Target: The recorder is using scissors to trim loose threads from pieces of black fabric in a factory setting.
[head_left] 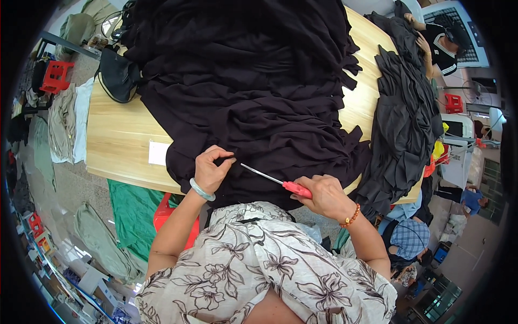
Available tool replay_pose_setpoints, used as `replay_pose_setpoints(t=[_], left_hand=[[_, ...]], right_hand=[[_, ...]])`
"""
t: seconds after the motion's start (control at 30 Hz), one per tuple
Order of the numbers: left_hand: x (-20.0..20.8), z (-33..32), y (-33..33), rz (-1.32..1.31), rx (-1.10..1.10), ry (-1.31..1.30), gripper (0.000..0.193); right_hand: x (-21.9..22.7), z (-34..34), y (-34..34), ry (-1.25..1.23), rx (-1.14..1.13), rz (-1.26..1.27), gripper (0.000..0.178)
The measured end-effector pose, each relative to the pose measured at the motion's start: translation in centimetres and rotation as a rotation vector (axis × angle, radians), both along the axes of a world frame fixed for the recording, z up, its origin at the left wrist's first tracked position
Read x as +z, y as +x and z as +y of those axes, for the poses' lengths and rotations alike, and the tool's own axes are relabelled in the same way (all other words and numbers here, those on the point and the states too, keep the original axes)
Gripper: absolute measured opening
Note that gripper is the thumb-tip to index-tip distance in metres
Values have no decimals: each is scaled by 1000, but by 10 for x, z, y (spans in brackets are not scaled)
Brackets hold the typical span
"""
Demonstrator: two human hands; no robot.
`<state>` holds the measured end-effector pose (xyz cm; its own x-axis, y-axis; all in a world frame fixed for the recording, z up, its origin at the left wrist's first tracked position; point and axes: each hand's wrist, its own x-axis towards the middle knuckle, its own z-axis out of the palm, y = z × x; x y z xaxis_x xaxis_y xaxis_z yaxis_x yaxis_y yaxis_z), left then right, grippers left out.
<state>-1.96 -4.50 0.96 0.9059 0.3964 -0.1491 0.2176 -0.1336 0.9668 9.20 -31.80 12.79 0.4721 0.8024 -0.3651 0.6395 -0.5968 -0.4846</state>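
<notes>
A large heap of black fabric [259, 102] covers most of the wooden table in front of me. My left hand [213, 167], wearing a pale bangle, is at the heap's near edge with thumb and fingers pinched together. A bit of the black fabric seems to be in that pinch, but it is dark and hard to make out. My right hand [326, 195], with a beaded bracelet, is closed round the red handle of a screwdriver-like tool [264, 174]. Its long thin metal shaft points left, over the fabric, with the tip close to my left fingertips but apart from them.
The pale wooden table [116, 137] shows at the left, with a white card [157, 153] and a black bag-like item [117, 75]. More dark fabric [407, 124] hangs along the right side, where a person [442, 48] handles it. A red stool [172, 216] stands below me.
</notes>
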Motion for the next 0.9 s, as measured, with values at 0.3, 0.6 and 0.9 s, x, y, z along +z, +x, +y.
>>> replay_pose_setpoints(t=[0.3, 0.6, 0.9], left_hand=[[0, -5, 0, -64, -56, 172, 12], [-5, -10, -6, -26, -58, 113, 10], [2, 0, -1, -57, -35, 101, 11]], right_hand=[[2, 10, -6, -65, -56, -1, 32], [6, 9, -5, -132, -29, 25, 34], [1, 7, -5, -112, -11, 91, 34]])
